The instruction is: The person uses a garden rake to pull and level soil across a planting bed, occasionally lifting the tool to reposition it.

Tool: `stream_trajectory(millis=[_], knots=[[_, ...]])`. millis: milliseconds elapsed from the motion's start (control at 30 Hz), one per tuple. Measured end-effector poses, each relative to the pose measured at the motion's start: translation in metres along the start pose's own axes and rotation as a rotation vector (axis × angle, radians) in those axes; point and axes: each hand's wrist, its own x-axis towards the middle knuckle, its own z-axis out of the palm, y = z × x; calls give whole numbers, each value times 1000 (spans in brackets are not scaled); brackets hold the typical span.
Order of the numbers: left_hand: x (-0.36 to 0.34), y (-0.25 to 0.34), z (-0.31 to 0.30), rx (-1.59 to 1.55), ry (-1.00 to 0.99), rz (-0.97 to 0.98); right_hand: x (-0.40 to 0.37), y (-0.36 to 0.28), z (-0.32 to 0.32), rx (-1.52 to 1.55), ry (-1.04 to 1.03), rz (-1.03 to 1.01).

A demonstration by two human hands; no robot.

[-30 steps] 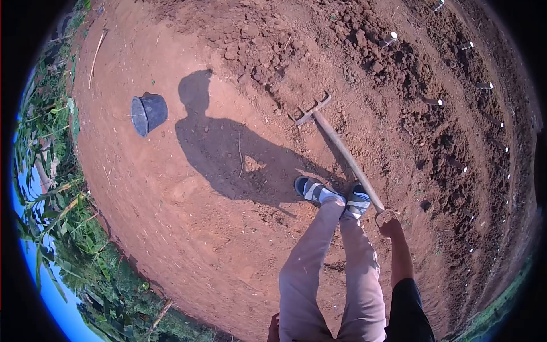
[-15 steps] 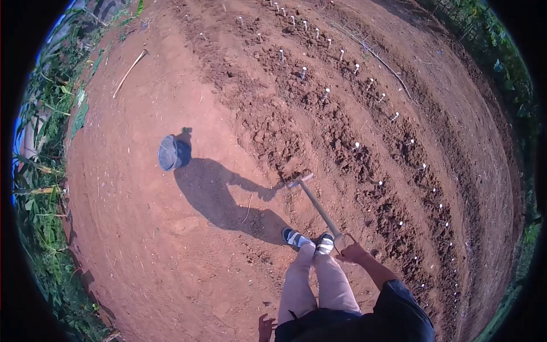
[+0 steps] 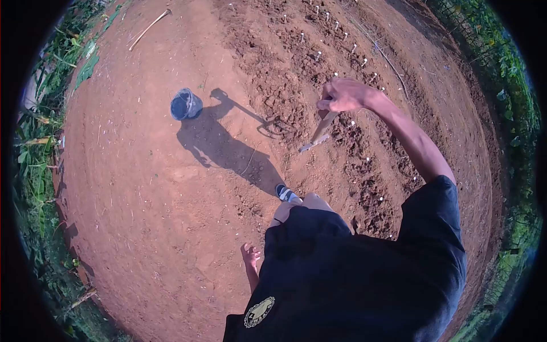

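My right hand (image 3: 345, 94) is closed around the wooden handle of a hoe (image 3: 323, 127). The hoe is raised off the ground, its metal blade hanging below the fist, over the broken soil (image 3: 279, 94). Down by my hip, my left hand (image 3: 250, 254) holds nothing, its fingers loosely bent and apart. Part of the hoe's handle is hidden behind my right hand.
A dark bucket (image 3: 186, 105) stands on the bare soil ahead to the left, beside my shadow. Farther off lies another long-handled tool (image 3: 149, 29). Rows of pale upright cuttings (image 3: 318, 56) run along the right. Green plants (image 3: 43, 199) border the left edge.
My right hand has lifted the hoe from the soil up to about chest height. My body has straightened, and my left hand has swung slightly forward.
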Motion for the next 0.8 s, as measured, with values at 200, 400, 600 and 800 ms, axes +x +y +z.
stream_trajectory(millis=[200,400,600,800], knots=[[-17,-62,-27,39,13,-39,-43,11,12,-79,102,-124],[-36,-25,-55,27,63,-121,-21,5,71,-88,117,-109],[-19,24,-56,-52,102,-129,65,31,233,-95,164,89],[7,43,-30,-49,17,-91,92,30,203,-109,170,146]])
